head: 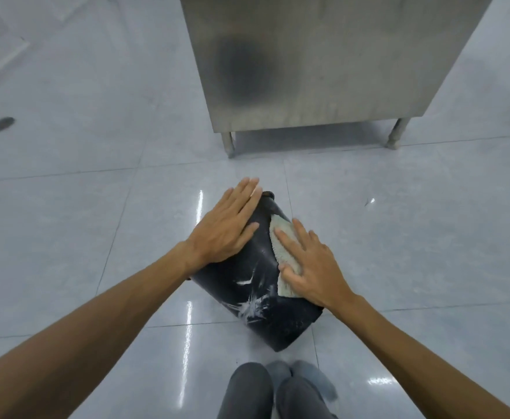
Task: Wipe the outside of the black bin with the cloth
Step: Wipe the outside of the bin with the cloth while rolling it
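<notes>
Got the scuffed black plastic bin (247,285) tipped on the grey tiled floor (66,207), left hand (226,226) flat and open steadying it while my right hand (311,267), fingers spread, presses the pale waffle-weave cloth (284,249) onto its side.

Before us, glossy pale floor tiles (398,237), a steel cabinet (323,62) far right, a drain (1,124) far left.
</notes>
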